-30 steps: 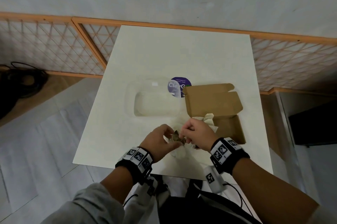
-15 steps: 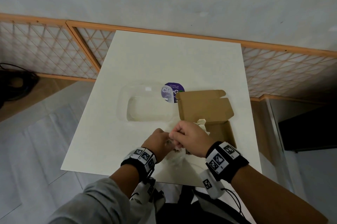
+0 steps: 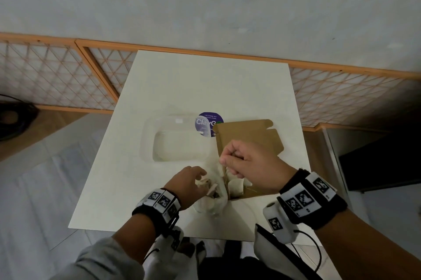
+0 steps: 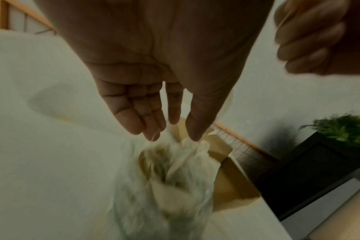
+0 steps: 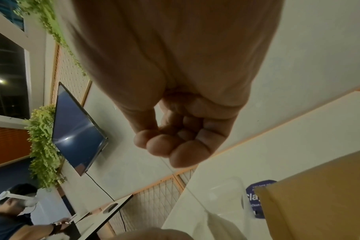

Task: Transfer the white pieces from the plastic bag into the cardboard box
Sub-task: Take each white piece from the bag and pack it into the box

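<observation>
Step in hand: opening the plastic bag [image 3: 210,197], judged from both hands working at its mouth. The bag lies on the counter [image 3: 205,88], touching the near-left corner of the cardboard box [image 3: 250,136]. It is thin, crinkled, translucent film, bulging with soft, irregular white pieces [image 4: 175,190].

The left hand [image 3: 190,185] reaches into the bag mouth; its fingers [image 4: 134,110] are straight, the grip wide, tips touching the film. The right hand [image 3: 250,163] hovers above the box, grip closed tight; a fine thread appears to run from it, though what it pinches cannot be told.

The box is plain brown corrugated board, lid folded back, with pale pieces inside. Just left of the box stands a clear plastic container [image 3: 180,143].

Next move, in my judgement: spread the film and lift pieces across into the box.
</observation>
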`<state>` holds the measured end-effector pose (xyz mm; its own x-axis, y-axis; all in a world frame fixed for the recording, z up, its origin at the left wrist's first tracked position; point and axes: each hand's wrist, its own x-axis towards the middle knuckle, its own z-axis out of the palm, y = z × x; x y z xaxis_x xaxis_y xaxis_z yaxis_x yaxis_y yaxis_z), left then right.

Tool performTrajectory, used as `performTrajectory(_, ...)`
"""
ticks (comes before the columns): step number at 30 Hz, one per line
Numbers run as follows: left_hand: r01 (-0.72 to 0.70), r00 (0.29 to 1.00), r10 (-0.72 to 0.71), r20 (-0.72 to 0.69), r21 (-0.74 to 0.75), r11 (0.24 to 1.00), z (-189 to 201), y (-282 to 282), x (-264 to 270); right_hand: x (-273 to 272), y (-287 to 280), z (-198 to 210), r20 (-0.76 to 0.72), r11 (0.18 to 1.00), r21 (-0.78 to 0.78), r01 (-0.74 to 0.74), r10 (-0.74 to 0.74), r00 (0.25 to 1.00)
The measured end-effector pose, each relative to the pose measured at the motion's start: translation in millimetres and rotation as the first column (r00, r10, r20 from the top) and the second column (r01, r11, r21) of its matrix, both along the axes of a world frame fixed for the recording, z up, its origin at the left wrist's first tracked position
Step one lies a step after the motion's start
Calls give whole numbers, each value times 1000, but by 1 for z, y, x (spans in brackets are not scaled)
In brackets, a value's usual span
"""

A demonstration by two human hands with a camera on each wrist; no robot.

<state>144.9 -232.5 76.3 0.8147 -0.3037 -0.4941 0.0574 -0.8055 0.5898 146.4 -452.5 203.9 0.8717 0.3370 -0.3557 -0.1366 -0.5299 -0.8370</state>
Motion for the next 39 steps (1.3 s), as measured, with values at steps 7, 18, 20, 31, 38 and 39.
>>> performTrajectory(7, 177, 950, -68, 306, -345, 922, 63, -8, 4, -3, 2, 37, 90, 994, 30, -106, 103, 991)
performTrajectory(18, 187, 936, -39, 349, -402, 896, 130, -10, -10, 22, -26, 80, 428, 995, -71, 76, -39, 903)
performTrajectory(20, 115, 965, 23, 260, -501, 858, 138, -11, -14, 26, -27, 78, 444, 991, -69, 112, -70, 893)
performTrajectory(31, -221, 969, 231, -85, -719, 659, 152, -9, -12, 30, -17, 79, 519, 981, 11, 192, -170, 838)
performTrajectory(38, -288, 941, 325, -96, -734, 615, 164, -7, -5, 30, -17, 75, 531, 981, 34, 191, -180, 828)
performTrajectory(39, -266, 943, 329, -56, -719, 642, 162, -6, -5, 31, -17, 72, 527, 981, 27, 191, -176, 832)
